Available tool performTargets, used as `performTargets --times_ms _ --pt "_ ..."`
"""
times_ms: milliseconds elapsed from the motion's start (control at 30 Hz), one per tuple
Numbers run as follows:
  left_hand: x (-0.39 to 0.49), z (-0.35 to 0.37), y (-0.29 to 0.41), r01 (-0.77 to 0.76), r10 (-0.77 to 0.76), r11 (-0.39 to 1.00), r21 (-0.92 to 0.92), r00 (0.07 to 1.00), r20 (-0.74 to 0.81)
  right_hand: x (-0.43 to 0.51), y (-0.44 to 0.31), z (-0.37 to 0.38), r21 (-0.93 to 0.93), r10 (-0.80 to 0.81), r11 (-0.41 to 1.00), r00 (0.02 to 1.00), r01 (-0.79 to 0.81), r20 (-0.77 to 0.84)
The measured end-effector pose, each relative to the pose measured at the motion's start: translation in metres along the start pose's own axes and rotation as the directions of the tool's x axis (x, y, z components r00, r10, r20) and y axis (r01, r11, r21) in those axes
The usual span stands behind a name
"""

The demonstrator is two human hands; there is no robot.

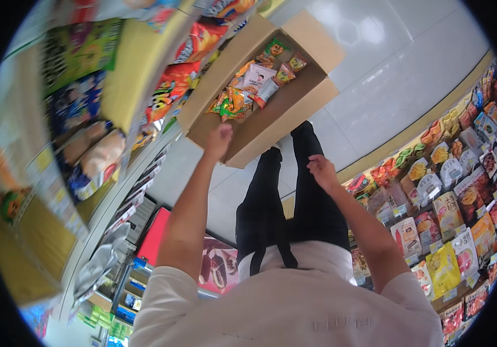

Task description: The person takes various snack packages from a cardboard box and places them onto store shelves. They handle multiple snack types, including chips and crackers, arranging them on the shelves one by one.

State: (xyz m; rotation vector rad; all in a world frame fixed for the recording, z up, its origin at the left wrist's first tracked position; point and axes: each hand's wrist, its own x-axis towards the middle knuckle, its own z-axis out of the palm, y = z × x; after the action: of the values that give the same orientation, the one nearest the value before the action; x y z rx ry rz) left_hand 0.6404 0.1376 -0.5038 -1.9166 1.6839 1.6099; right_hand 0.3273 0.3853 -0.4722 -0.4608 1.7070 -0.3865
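An open cardboard box (292,108) stands on the floor before me, its flaps folded outward. Small snack packets in orange and green wrappers (233,102) lie in it, with a pale pink packet (257,77) on top and more toward the far end. My left hand (219,141) is over the near left end of the box, its fingers curled; whether it touches the cardboard is unclear, and nothing shows in it. Beside my right thigh hangs my right hand (323,171), apart from the box, loosely bent and holding nothing visible.
At left, a shelf unit (120,73) carries red chip bags (172,84) close to the box. Another rack (409,208) of packaged snacks lines the right side. Grey floor tiles (387,86) extend past the box. A red panel (155,236) is behind my left arm.
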Motion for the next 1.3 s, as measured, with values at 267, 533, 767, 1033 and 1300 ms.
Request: performTargets --times_ms 267,533,767,1033,1300 --pt "0.248 0.071 0.007 -0.150 0.121 0.944 0.295 0.986 0.116 0.018 0.019 0.046 0.172 0.028 0.985 1.000 -0.029 0.004" --pt "0.319 0.132 -0.018 -0.253 0.257 0.687 0.681 0.961 0.098 0.015 0.025 0.050 0.114 0.033 0.993 0.995 -0.022 -0.097" --pt "0.299 0.113 -0.005 -0.208 0.211 0.730 0.651 0.975 0.075 0.009 0.036 0.069 0.048 -0.039 0.998 0.986 0.047 -0.164" --pt "0.199 0.083 -0.014 -0.112 0.102 0.903 0.414 0.994 0.047 -0.004 0.040 0.082 0.081 -0.040 0.995 0.986 0.054 -0.162" --pt "-0.035 0.034 0.052 -0.372 0.468 0.861 0.348 0.847 -0.253 -0.035 0.048 0.085 0.186 -0.189 0.960 0.975 0.208 -0.113"
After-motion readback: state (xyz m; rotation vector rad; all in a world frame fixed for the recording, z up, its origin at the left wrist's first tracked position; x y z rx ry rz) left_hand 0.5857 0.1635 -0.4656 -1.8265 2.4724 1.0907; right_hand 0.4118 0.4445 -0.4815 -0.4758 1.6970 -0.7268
